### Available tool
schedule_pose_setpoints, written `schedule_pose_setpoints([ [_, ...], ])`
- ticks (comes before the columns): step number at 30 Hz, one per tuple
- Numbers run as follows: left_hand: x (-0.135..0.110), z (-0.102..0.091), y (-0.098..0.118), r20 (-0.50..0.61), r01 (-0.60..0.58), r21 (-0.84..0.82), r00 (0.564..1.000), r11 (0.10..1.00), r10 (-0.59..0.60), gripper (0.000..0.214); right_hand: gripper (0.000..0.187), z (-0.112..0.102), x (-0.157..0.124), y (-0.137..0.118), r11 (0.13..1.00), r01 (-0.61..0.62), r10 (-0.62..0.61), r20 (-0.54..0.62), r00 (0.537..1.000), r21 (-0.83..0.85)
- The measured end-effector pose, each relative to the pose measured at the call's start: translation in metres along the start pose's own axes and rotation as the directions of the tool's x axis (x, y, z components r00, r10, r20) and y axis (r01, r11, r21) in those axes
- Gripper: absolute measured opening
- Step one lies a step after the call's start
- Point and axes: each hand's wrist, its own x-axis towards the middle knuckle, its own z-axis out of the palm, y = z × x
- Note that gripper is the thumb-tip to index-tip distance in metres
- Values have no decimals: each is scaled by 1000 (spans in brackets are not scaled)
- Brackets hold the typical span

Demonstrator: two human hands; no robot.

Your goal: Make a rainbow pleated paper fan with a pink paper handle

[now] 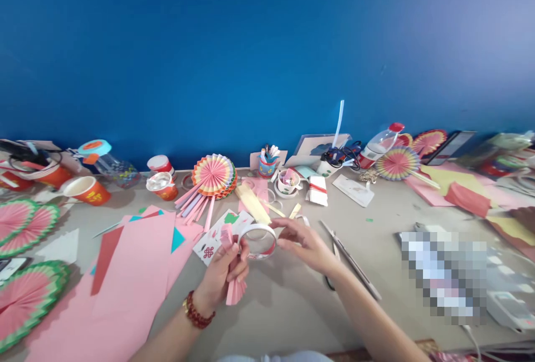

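My left hand [223, 270] is closed around a narrow strip of pleated pink paper [237, 291], which sticks out above and below the fingers. Against those fingertips stands a roll of tape [267, 230], upright, its ring facing me. My right hand [307, 245] is at the roll's right side, fingers apart and slightly curled; whether the fingertips touch the tape I cannot tell. Behind the left hand lies a white printed sheet [208, 247] with red and green patterns. To the right of my right hand, scissors [335, 249] and a long, thin metal-coloured tool [355, 267] lie on the table.
Pink paper sheets [137, 273] cover the table at left, near green-edged paper fans [31, 300]. Along the blue wall stand an orange paper cup [90, 192], a round pleated fan [214, 175], a pen holder [267, 168] and a clear bottle [378, 147]. A phone-like device [443, 278] is blurred at right.
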Motion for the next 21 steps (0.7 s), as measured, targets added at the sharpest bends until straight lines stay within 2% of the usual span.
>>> schedule_pose_setpoints([
  [2,-1,0,1,7,0,-9,1000,1000,0,24,37,11,3,-5,985,-14,2,68,998,169],
  [5,-1,-3,1,18,10,-20,1000,1000,-10,23,37,17,7,-5,937,-61,20,120,993,344],
  [10,1,-8,-1,-17,11,25,1000,1000,-11,26,36,18,9,1,841,-180,139,119,983,511],
  [14,3,-4,2,-53,27,29,998,999,-26,33,38,25,6,5,768,-231,217,97,971,598],
  [19,6,1,4,-104,94,-109,989,990,-105,32,47,40,0,5,748,-155,100,122,987,645],
  [21,7,1,4,-128,104,-162,984,981,-125,31,50,45,-1,5,772,-111,54,109,993,626],
])
